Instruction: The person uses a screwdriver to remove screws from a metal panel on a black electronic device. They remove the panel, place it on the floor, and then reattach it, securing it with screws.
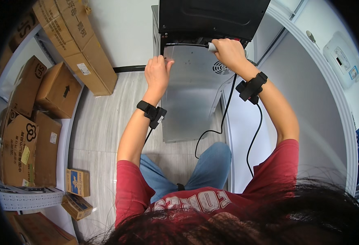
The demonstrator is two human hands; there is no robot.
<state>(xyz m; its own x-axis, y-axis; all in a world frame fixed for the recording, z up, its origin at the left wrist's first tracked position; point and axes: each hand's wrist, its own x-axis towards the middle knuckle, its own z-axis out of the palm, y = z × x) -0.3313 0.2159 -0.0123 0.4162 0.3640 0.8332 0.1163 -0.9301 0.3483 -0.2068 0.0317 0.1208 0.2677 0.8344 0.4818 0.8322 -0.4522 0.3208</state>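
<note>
My right hand (230, 53) is wrapped round the pale grey handle of a screwdriver (193, 44). Its long dark shaft points left, just under the lower edge of a black panel (212, 16). My left hand (158, 75) is raised by the left edge of the silver metal panel (187, 98), its fingers curled and thumb close to them; whatever they hold, if anything, is too small to make out. The screwdriver's tip lies a little above and right of those fingers. A round slotted vent (221, 67) shows in the silver panel below my right hand.
A black cable (228, 106) hangs down the panel's right side to the floor. Tall cardboard cartons (85, 61) lean at the left wall, beside a shelf of boxes (44, 143). Small boxes (78, 182) stand by the shelf. A white-framed partition (330, 94) rises on the right.
</note>
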